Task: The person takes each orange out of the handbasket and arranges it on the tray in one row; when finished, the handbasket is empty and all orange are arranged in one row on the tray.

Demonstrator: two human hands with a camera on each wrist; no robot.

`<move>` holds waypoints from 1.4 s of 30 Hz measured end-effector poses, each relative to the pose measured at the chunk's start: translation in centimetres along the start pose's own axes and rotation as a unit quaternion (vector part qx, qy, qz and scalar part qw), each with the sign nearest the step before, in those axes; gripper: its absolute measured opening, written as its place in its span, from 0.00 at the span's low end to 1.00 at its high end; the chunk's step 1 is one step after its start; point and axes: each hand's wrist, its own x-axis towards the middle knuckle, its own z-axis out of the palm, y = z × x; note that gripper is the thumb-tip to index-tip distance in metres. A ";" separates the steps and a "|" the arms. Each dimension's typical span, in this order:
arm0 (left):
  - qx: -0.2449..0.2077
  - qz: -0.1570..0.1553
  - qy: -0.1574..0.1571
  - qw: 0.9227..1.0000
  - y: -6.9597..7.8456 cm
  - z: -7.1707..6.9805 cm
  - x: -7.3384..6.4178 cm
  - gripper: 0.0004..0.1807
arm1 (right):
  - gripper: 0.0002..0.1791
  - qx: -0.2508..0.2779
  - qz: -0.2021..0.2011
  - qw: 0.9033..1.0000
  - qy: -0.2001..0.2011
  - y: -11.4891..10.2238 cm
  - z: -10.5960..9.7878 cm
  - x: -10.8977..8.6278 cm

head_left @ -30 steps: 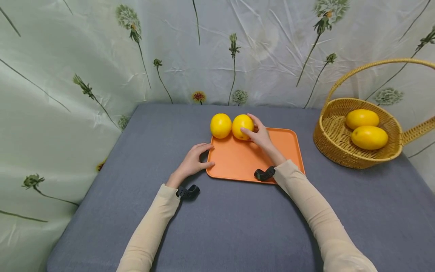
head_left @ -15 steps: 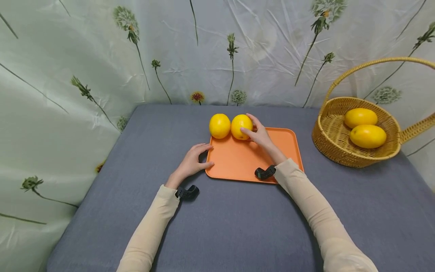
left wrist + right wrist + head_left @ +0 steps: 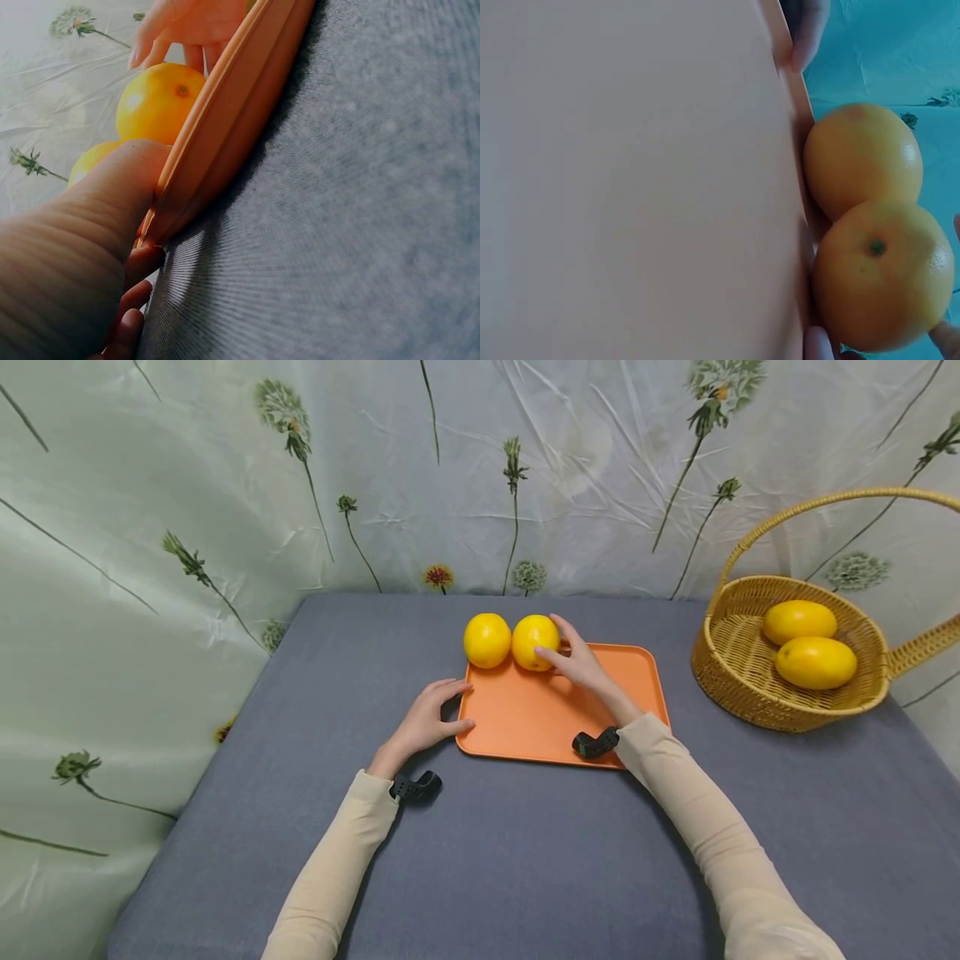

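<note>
While the left hand (image 3: 423, 718) touches the left rim of the orange tray (image 3: 536, 722), the right hand (image 3: 585, 668) holds the right fruit (image 3: 528, 643).

At left, thumb and fingers stand spread, their tips at the rim; the left wrist view adds the tray's outer wall, out of sight from the head. Next comes the left fruit (image 3: 487, 641), round and yellow at the tray's far left corner, just beside the equally round right fruit. Around that one's right side the right hand's fingers are half bent, thumb near, fingers far; the right wrist view shows its stem mark (image 3: 876, 247) more clearly than the head view. Far right, well apart, the head view shows a wicker basket (image 3: 742, 706) containing two oval yellow fruits (image 3: 816, 663), one lying nearer than the other.
</note>
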 end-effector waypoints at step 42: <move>-0.006 -0.007 -0.008 1.000 0.0 0.0 0.1 0.34 | 0.33 -0.031 -0.031 0.997 0.060 -0.5 -8.6 -8.1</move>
